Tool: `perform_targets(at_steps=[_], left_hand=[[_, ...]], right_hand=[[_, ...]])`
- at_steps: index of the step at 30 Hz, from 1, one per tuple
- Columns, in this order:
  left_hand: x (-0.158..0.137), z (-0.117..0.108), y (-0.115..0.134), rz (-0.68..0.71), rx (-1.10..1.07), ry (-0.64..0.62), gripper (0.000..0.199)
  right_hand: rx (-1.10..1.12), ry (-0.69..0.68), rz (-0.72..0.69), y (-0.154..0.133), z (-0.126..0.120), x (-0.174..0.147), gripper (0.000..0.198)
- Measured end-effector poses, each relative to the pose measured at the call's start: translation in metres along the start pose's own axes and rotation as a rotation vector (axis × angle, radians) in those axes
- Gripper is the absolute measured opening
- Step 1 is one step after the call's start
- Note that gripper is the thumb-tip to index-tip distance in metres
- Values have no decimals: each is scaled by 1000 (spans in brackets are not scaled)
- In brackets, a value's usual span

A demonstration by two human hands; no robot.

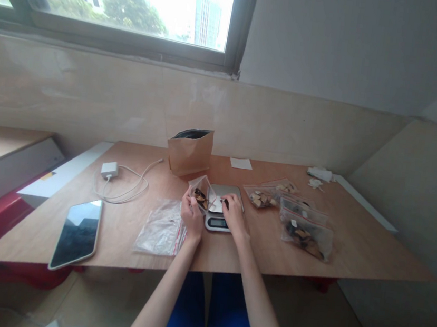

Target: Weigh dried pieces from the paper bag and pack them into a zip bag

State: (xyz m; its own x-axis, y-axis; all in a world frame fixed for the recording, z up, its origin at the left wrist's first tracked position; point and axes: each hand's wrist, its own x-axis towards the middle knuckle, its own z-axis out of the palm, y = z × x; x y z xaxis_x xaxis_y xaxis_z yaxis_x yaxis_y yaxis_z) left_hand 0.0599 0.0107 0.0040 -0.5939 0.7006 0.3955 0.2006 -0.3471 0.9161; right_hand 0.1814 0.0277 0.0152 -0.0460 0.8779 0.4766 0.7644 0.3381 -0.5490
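Note:
My left hand (193, 214) is closed around a small clear zip bag (207, 193), its mouth tipped toward the scale. Dark and tan dried slices (200, 198) lie inside it. A kitchen scale (223, 189) with a small display sits just right of the bag. Over its plate, my right hand (233, 217) pinches a small dark piece (226, 203). Something white (216, 203), possibly paper, rests on the plate between the hands. Clear zip bags (158, 230) with red seals lie flat beside my left wrist.
Behind the scale stands an opened brown paper pouch (190, 154). Filled zip bags (307, 238) lie at right. A tablet (77, 234) overhangs the front left edge, near a charger (109, 170) with a looped cable. White paper (241, 163) and crumpled white items (319, 174) lie behind.

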Motion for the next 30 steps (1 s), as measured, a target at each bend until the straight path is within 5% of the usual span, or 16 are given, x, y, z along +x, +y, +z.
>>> perform_targets(at_steps=[8, 12, 23, 30], left_hand=[[0, -1, 2, -16, -12, -3, 34], [0, -1, 0, -30, -22, -3, 35], [1, 0, 1, -45, -20, 14, 34], [1, -1, 3, -84, -22, 35, 33]], right_hand=[[385, 167, 99, -24, -15, 12, 19], [503, 101, 33, -49, -18, 20, 21], [430, -11, -197, -62, 10, 46, 19], [411, 100, -175, -62, -4, 17, 19]])
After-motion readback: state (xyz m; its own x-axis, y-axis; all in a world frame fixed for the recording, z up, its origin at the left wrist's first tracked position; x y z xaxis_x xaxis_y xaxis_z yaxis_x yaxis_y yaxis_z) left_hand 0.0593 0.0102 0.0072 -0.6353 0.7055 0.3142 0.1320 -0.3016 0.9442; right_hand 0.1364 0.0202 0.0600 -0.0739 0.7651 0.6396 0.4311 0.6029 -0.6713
